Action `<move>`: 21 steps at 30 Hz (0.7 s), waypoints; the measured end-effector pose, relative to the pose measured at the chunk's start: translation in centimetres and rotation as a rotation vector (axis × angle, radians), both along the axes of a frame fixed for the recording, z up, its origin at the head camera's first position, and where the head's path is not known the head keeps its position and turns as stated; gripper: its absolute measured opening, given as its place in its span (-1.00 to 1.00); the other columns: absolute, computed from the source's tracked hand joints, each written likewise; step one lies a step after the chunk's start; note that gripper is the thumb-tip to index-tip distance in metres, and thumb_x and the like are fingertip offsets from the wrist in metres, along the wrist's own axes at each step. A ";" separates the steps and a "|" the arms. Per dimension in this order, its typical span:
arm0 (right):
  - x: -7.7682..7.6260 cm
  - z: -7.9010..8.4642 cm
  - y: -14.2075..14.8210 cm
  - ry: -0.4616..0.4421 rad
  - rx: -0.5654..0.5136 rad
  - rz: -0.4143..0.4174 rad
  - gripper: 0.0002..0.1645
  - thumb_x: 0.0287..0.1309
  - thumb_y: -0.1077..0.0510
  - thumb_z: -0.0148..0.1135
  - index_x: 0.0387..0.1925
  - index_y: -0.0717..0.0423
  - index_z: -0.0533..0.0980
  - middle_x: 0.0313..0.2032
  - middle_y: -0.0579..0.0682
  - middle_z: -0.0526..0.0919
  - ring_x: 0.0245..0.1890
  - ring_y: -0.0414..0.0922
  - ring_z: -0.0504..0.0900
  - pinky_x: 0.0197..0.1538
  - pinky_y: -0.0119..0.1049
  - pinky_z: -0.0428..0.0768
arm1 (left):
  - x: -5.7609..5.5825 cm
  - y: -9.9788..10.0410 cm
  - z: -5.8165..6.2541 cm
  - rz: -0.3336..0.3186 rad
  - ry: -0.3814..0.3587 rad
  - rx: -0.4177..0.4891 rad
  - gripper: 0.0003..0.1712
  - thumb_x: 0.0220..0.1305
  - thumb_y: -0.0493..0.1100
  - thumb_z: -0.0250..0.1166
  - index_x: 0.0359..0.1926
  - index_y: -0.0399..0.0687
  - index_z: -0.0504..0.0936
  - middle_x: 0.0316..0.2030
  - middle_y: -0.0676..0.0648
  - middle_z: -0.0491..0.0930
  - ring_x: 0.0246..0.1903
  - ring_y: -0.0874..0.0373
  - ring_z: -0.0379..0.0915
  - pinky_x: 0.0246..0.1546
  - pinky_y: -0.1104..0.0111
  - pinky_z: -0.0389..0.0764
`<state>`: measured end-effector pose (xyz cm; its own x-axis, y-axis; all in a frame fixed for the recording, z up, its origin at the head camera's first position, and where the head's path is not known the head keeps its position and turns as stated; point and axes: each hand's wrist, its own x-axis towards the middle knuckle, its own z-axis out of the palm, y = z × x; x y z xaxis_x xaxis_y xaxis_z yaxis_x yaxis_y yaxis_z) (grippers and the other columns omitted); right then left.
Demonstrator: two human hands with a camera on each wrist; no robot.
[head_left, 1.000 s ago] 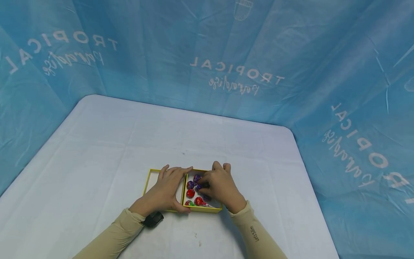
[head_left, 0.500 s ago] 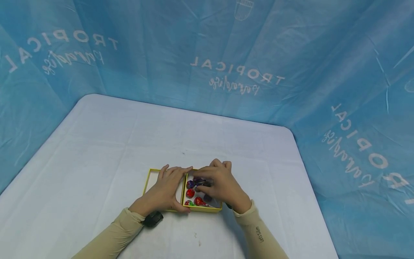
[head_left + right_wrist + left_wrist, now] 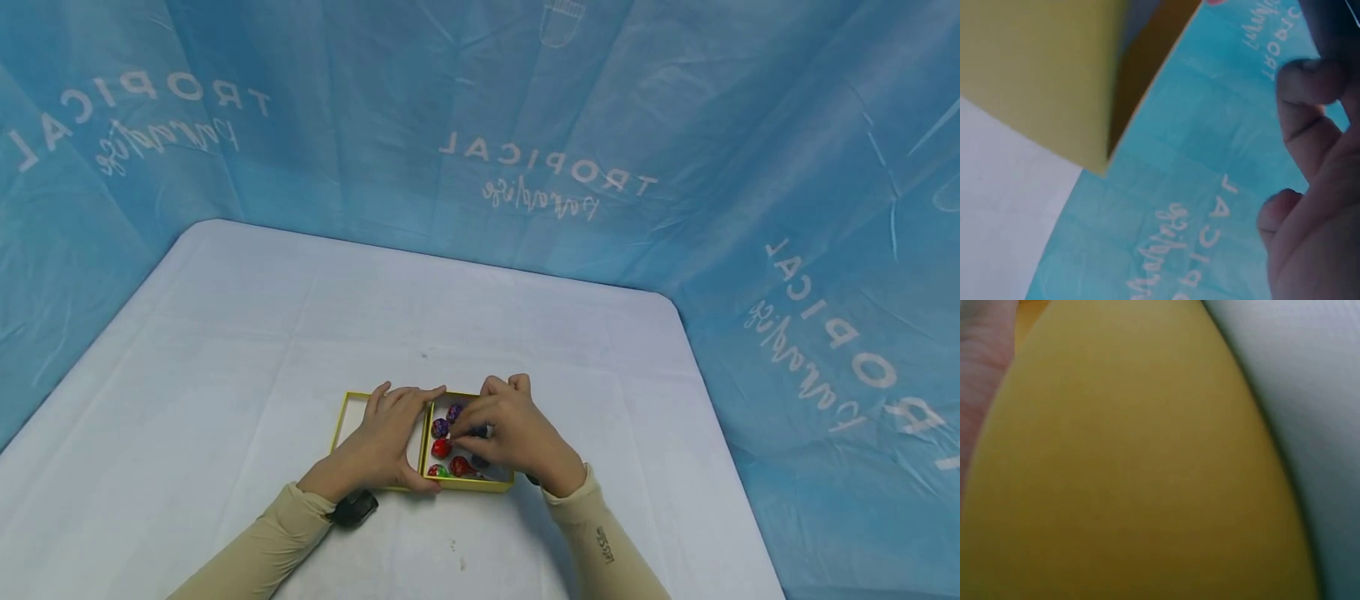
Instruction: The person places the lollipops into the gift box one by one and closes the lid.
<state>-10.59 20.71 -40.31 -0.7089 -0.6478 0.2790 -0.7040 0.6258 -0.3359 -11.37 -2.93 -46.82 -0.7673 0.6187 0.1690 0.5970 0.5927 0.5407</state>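
Observation:
In the head view my left hand (image 3: pixel 382 442) spans the near and far sides of a yellow box (image 3: pixel 472 486), thumb at the front wall and fingers at the back, holding it. Inside lie wrapped lollipops: a purple one (image 3: pixel 439 428), a red one (image 3: pixel 441 448), another red one (image 3: pixel 461 466) and a green-and-red one (image 3: pixel 437 472). My right hand (image 3: pixel 513 429) reaches in over the right half, thumb and finger pinching a lollipop that the hand mostly hides. Up close, the left wrist view shows the box's yellow wall (image 3: pixel 1141 450).
A second shallow yellow-edged part, white inside (image 3: pixel 351 417), lies left of the box, partly under my left hand. Both rest on a white-covered table (image 3: pixel 450 333). Blue printed curtains (image 3: pixel 375 125) surround its far and side edges.
My right hand has shifted within the box, its fingertips spreading over the purple lollipops, then drawing together near the upper red one. My left hand stays in place.

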 end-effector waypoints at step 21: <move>-0.2 -1.4 0.9 -0.128 0.318 -0.167 -0.86 -0.07 0.03 0.60 -0.61 -0.26 0.76 -0.52 -0.41 0.69 -0.46 -0.30 0.30 -0.27 -0.31 0.25 | 0.0 -0.1 0.2 0.011 -0.016 0.001 0.52 -0.46 0.45 0.64 0.55 0.10 0.12 0.33 -0.03 0.40 0.37 -0.09 0.19 0.45 -0.22 -0.12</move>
